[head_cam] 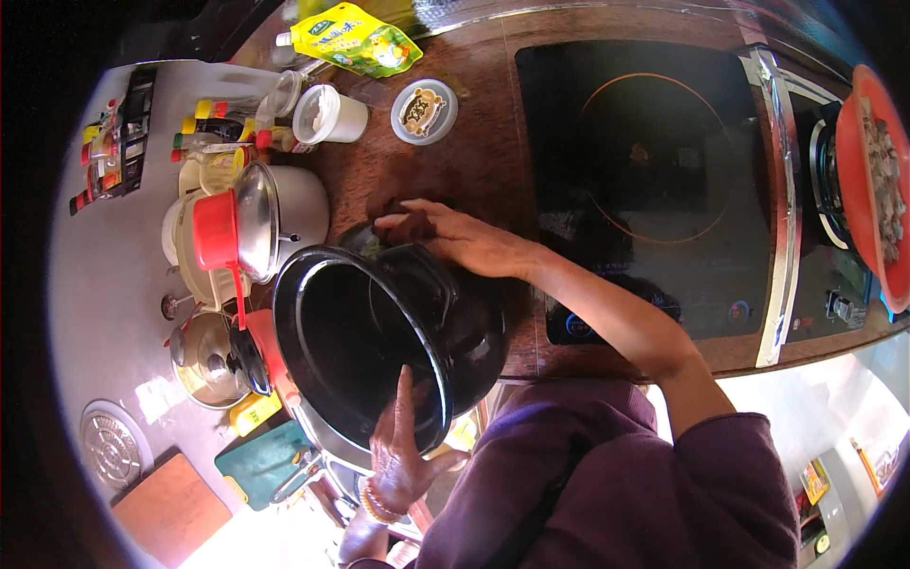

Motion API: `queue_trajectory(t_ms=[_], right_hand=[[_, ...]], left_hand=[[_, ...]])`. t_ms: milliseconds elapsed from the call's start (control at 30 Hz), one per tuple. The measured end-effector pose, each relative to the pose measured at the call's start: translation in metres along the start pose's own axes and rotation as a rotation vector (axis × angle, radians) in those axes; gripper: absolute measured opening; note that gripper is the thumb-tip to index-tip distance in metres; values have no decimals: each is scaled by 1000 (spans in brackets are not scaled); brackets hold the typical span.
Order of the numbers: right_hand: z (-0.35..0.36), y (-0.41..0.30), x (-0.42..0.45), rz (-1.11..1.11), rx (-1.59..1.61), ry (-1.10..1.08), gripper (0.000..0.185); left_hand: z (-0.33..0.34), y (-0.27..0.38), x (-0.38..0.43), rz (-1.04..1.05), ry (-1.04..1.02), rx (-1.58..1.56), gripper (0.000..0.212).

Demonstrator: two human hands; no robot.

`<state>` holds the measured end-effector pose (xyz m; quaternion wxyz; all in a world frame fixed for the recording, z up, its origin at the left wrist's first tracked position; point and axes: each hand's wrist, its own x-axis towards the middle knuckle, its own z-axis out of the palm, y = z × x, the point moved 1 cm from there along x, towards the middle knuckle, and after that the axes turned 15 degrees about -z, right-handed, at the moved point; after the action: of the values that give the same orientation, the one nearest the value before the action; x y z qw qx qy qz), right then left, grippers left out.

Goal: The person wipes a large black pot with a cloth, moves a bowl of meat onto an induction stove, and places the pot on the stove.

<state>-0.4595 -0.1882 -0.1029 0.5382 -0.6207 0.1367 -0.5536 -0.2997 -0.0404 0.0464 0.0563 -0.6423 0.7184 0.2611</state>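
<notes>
A deep glossy black pot is tilted over the counter's front edge, its mouth turned to the left. My left hand, with a beaded bracelet at the wrist, grips the near rim. Its fingers reach inside the pot and the thumb stays outside. Beyond the pot's far side, my right hand is close to a loop handle. A dark, blurred lump shows at its fingers, and I cannot tell whether they close on it. The pot's inside looks dark.
A black induction cooktop lies to the right, with a red basin of food pieces beyond it. A lidded steel pot, red dipper, white tub, round lid and yellow-green pouch stand around the black pot.
</notes>
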Motion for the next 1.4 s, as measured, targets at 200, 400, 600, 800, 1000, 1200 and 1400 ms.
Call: queue_trajectory(t_ms=[200, 400, 600, 800, 1000, 1200, 1400], right_hand=[[13, -25, -49, -3, -77, 3, 40], [23, -52, -90, 156, 87, 160, 45], [-6, -11, -11, 73, 296, 98, 44], [9, 85, 93, 104, 350, -441, 43], [7, 91, 72, 393, 283, -241, 29], [-6, 80, 25, 706, 378, 210, 36], [22, 14, -5, 821, 371, 722, 39]], left_hand=[[22, -1, 0, -55, 175, -53, 53], [18, 8, -1, -28, 125, 24, 29], [16, 7, 4, 26, 93, 34, 33], [16, 5, 3, 105, 94, 133, 52], [16, 3, -4, 72, 140, 140, 52], [13, 8, 0, 75, 167, 74, 49], [18, -3, -9, 99, 259, 83, 48]])
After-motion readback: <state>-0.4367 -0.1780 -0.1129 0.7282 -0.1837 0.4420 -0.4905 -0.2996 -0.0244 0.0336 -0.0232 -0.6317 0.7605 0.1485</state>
